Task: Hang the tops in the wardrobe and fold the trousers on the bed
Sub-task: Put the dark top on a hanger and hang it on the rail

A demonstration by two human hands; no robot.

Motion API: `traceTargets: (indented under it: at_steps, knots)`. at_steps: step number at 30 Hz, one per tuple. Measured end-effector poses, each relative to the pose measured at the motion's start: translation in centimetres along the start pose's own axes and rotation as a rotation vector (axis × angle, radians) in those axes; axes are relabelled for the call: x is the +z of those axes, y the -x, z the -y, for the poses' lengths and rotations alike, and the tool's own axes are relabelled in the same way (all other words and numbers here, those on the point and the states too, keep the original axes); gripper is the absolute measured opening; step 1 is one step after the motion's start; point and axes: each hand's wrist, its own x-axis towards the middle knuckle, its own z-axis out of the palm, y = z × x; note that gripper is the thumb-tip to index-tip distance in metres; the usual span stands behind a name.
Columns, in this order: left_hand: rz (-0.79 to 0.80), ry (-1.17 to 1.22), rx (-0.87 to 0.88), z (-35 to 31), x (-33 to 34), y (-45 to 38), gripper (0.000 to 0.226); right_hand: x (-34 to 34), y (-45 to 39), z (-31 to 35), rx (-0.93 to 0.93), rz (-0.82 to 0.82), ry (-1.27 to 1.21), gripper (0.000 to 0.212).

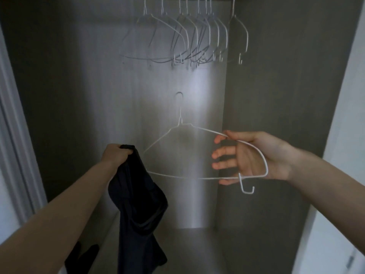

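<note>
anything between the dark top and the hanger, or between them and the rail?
Nothing visible. The left hand grips the dark top just left of the white hanger, held by the right hand, with open space between them. Above hang only empty hangers, with free space left of them.

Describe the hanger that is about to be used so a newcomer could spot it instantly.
Look into the open wardrobe, below the row of empty wire hangers along its top. The white wire hanger is lower, gripped by the right hand beside the dark top. It alone is off the row.

Dark navy top (138,204) — white wire hanger (177,176)
</note>
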Motion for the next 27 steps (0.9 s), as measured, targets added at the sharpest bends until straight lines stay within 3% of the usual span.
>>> traceTargets:
  at_steps: [7,11,19,23,24,27]
  knots:
    - [-0.118,-0.158,-0.018,0.6,-1.6,0.4,0.027,-1.2,1.2,1.5,-0.042,0.162,0.074,0.02]
    - [-0.123,-0.093,-0.048,0.3,-1.5,1.3,0.03,-1.4,0.5,0.9,-0.012,0.218,0.095,0.021]
    - [0.123,0.163,0.081,-5.1,1.1,5.6,0.017,0.4,-5.0,-6.2,-0.063,0.084,0.179,0.019]
    - [0.268,0.227,0.098,-8.0,0.1,7.9,0.015,0.5,-5.9,-9.6,-0.259,0.124,0.083,0.019]
    - [0.298,0.13,0.13,-8.3,-0.7,8.3,0.018,0.3,-5.9,-10.1,-0.307,0.149,0.056,0.021]
    - [0.285,-0.516,0.386,-8.7,-3.1,9.1,0.035,-0.6,-5.6,-10.6,-0.398,0.162,0.012,0.025]
